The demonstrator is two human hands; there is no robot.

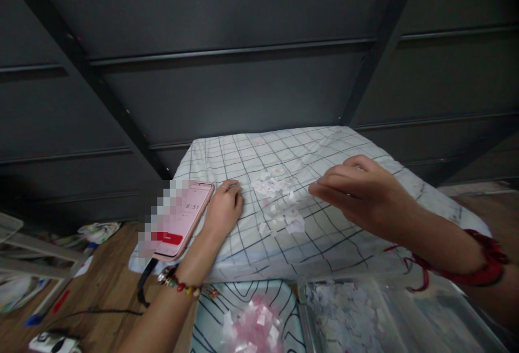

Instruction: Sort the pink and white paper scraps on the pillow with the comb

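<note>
My left hand point(225, 205) rests on the white checked cloth point(251, 150), its fingers loosely bent and lying on the fabric beside a phone. No object shows in it. Above the right part of the cloth I hold my right hand point(360, 193) with thumb and fingertips pinched together; whatever may be between them cannot be made out. Between the hands lies a loose pile of small white scraps point(273, 185), with a few more scraps point(294, 219) scattered nearer me.
A pink-cased phone point(190, 223) lies at the cloth's left edge. In front are a patterned tray point(211, 310) bearing pink and white scraps point(257, 326), and a clear plastic box point(391, 310) with many pale pieces. Dark panels point(243, 88) rise behind the table.
</note>
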